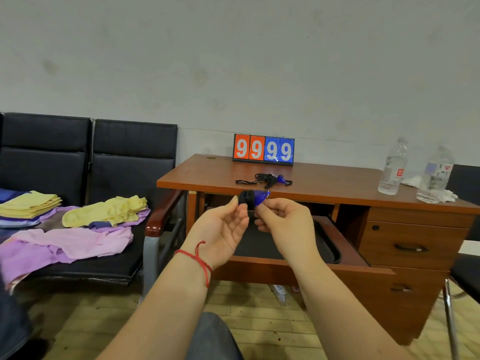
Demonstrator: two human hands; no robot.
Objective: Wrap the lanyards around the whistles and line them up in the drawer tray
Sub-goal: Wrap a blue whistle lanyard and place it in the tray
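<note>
Both hands hold one blue whistle above the open drawer: left hand pinches the black lanyard bundled round the whistle's left end, right hand pinches the blue body from below with thumb and fingertips. Whistle sits between the two sets of fingertips, its blue end pointing up and right.

Bench seats, black, left of view; folded yellow cloths and loose pink cloths on the seat.
Desk, reddish wood; side drawers on the right.
Tray, black, inside the open drawer, directly under the hands.
Scoreboard, flip type, at the desk's back edge; reads 9 9 on orange, 9 9 on blue.
Water bottles, two, clear, right end of desk; red label patch, print too small to read.
Second whistle, blue, on the desk top amid a tangled black cord, well apart from the hands.
Red string bracelet, left wrist.
</note>
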